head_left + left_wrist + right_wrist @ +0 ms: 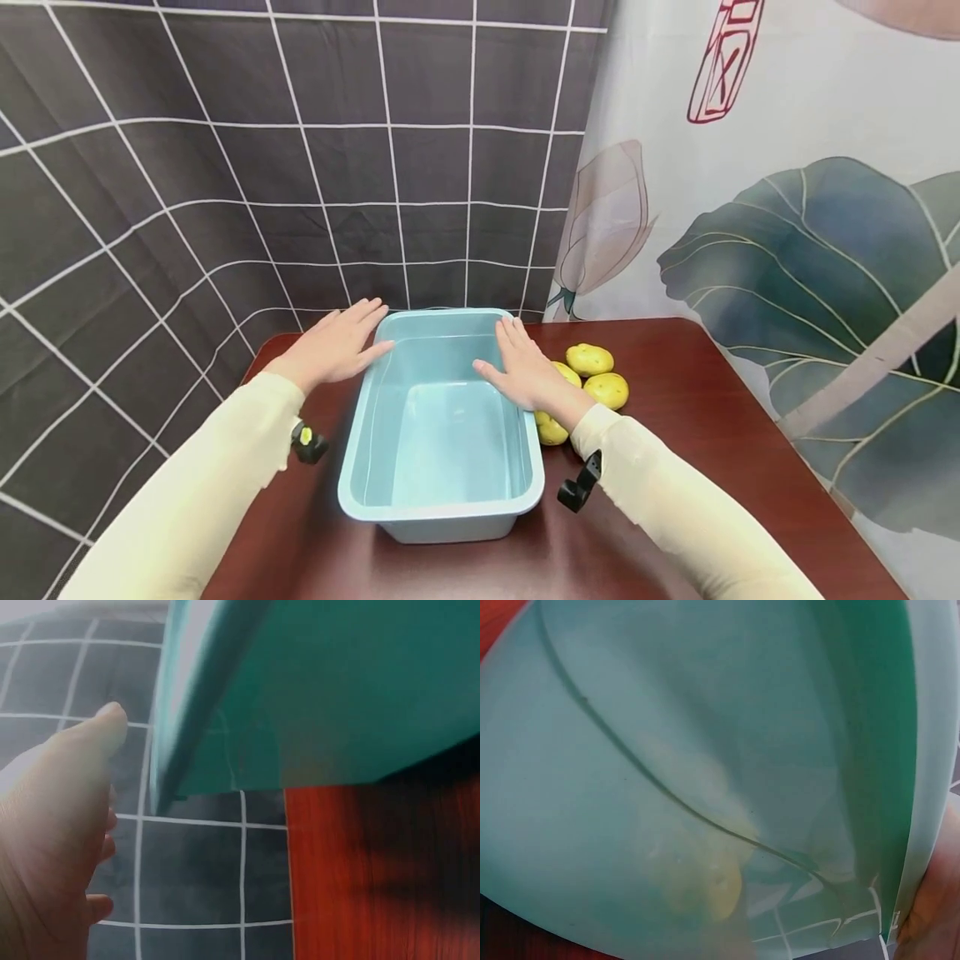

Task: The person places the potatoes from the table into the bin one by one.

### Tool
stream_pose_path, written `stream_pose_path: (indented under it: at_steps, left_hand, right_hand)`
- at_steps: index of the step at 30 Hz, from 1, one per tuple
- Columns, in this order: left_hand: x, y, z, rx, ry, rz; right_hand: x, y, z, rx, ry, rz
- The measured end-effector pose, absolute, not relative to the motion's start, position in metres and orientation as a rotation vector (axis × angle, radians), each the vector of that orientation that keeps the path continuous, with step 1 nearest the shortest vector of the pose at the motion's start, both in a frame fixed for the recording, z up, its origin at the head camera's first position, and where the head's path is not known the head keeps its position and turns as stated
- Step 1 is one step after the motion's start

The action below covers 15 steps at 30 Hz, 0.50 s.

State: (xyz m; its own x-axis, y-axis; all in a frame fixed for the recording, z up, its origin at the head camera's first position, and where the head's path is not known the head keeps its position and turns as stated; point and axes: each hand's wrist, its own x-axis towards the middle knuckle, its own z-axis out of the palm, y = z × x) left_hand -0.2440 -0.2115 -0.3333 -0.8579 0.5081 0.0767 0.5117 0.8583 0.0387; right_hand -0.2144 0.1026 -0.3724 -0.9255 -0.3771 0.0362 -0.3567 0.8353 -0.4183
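A light blue rectangular plastic basin (442, 508) stands on the dark red table, with nothing visible inside it. At its far left rim is my left hand (337, 343), fingers straight and thumb spread toward the inside. The left wrist view shows that hand (60, 825) beside the basin's wall (330, 697), not curled round it. My right hand (528, 367) lies at the right rim with straight fingers and the thumb over the basin's inside. In the right wrist view only a small part of the right hand (936, 896) shows, beyond the rim.
Several yellow potatoes (606, 389) lie on the table (690, 433) just right of the basin, partly hidden by the right hand. A dark grid-patterned curtain (337, 167) hangs behind and to the left. A white curtain with leaf prints (817, 267) borders the right side.
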Motion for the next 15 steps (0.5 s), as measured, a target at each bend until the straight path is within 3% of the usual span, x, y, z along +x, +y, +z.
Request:
stream_pose_path:
  at_steps: [15]
  left_hand:
    - [-0.271, -0.186, -0.36, -0.777, -3.119, -0.412]
  right_hand:
    - [-0.214, 0.102, -0.376, -0.59, 2.969, -0.656]
